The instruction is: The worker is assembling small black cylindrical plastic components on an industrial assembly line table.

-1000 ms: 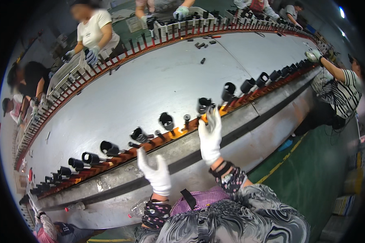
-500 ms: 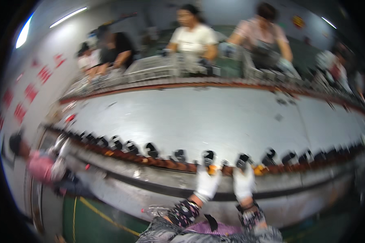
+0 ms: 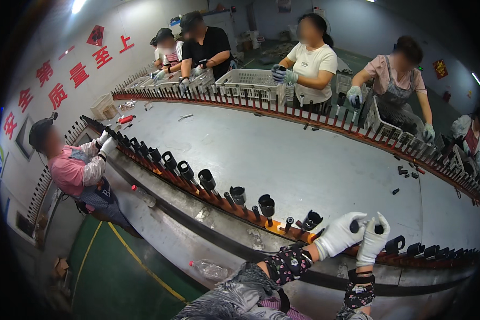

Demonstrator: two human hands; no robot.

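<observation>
At the near edge of the long metal table, my left hand (image 3: 340,236), in a white glove, is closed, thumb and fingers curled round a small black part (image 3: 356,226). Close beside it my right hand (image 3: 372,242), also gloved, has its fingers curled round another dark piece (image 3: 378,229). Most of both pieces is hidden by the gloves. Just left of my hands, a black cup-shaped part with a cut-out side (image 3: 312,220) sits tilted on the rail. Another black cup (image 3: 266,204) stands farther left on a peg, above an orange piece (image 3: 274,226).
The brown rail (image 3: 240,210) carries several more black cups and pegs. A co-worker in pink (image 3: 74,168) stands at the left end. Several people work across the table beside white crates (image 3: 245,80). A clear bottle (image 3: 210,269) lies on the near ledge; loose black parts (image 3: 402,170) lie at right.
My hands were apart over black parts on the rail; now they are close together and raised slightly, farther right in the picture. The view has turned leftward and tilted.
</observation>
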